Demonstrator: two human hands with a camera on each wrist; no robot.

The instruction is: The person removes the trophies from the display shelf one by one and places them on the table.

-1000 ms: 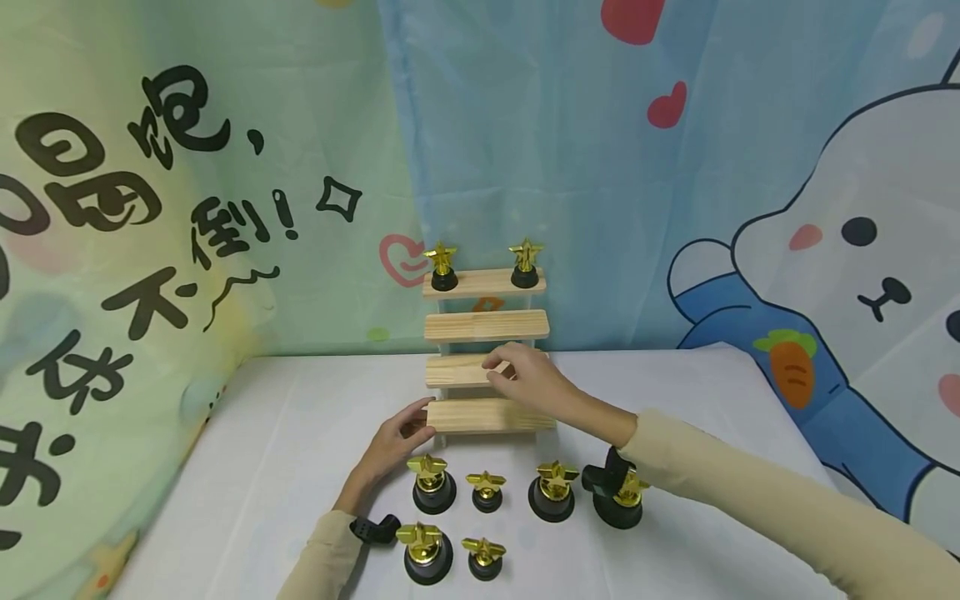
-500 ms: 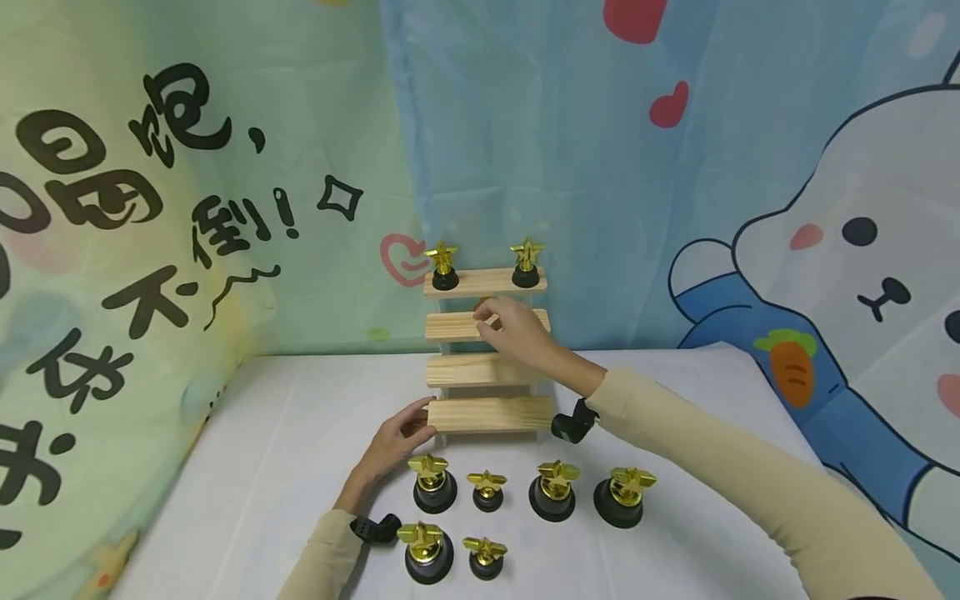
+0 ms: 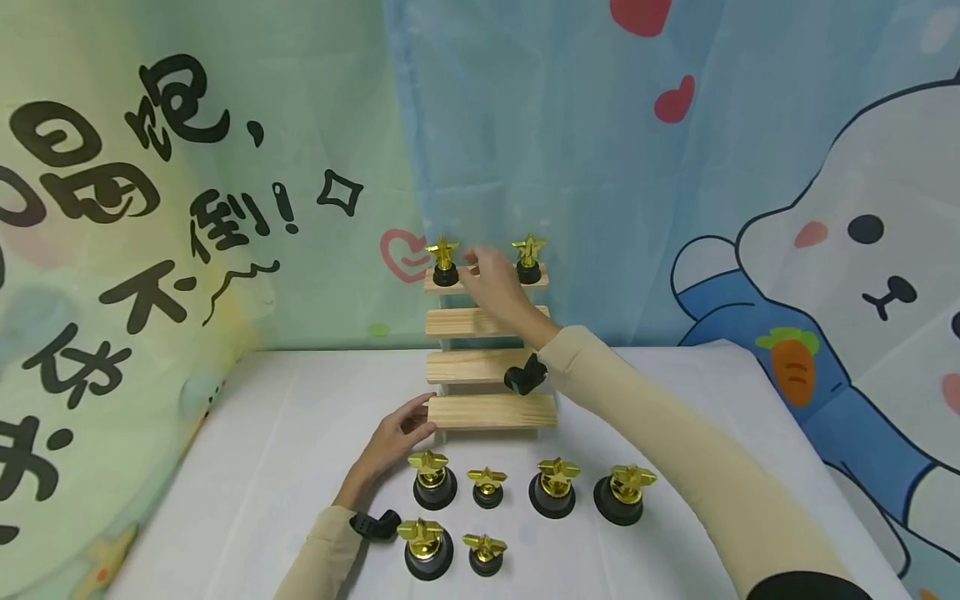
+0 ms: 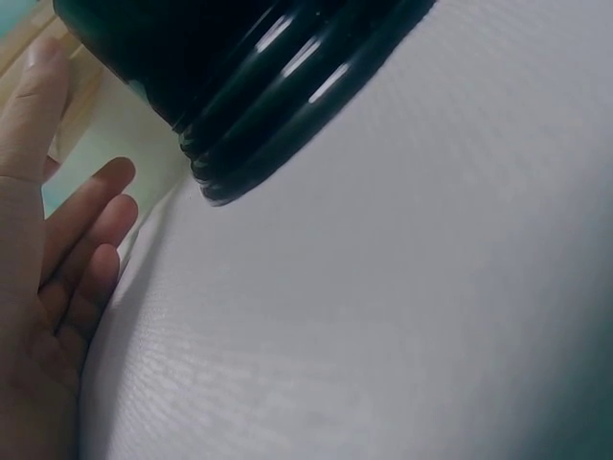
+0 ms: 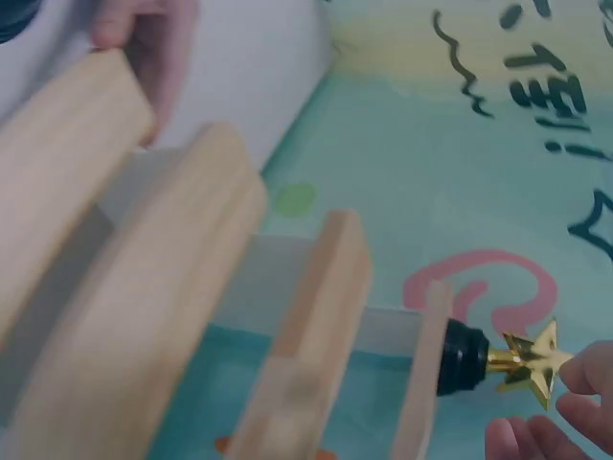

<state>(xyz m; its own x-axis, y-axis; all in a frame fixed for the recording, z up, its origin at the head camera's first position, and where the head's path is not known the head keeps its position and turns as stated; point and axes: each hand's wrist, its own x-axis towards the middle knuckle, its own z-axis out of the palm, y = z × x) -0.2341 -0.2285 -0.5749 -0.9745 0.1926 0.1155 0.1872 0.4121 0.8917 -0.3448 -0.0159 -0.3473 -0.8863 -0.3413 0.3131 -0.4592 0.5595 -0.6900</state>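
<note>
A tiered wooden display stand [image 3: 492,412] rises at the back of the table. On its top shelf stand two gold star trophies, a left trophy [image 3: 445,265] and a right trophy [image 3: 528,260]. My right hand [image 3: 497,285] is between them, fingertips bent and close beside the left one. In the right wrist view, the fingertips come up to its gold star [image 5: 533,364]; whether they touch cannot be told. My left hand [image 3: 395,433] holds the left end of the bottom shelf, its thumb [image 4: 36,105] against the wood and several fingers loosely bent beyond.
Several larger and smaller trophies stand in front of the stand, among them a large one [image 3: 433,483], a small one [image 3: 487,488] and one at far right [image 3: 625,495]. A printed curtain [image 3: 600,208] hangs close behind the stand; a white cloth [image 3: 300,433] covers the table.
My right hand has risen from in front of the lower shelves to the top shelf, near the left trophy. The left hand has stayed at the bottom shelf's end.
</note>
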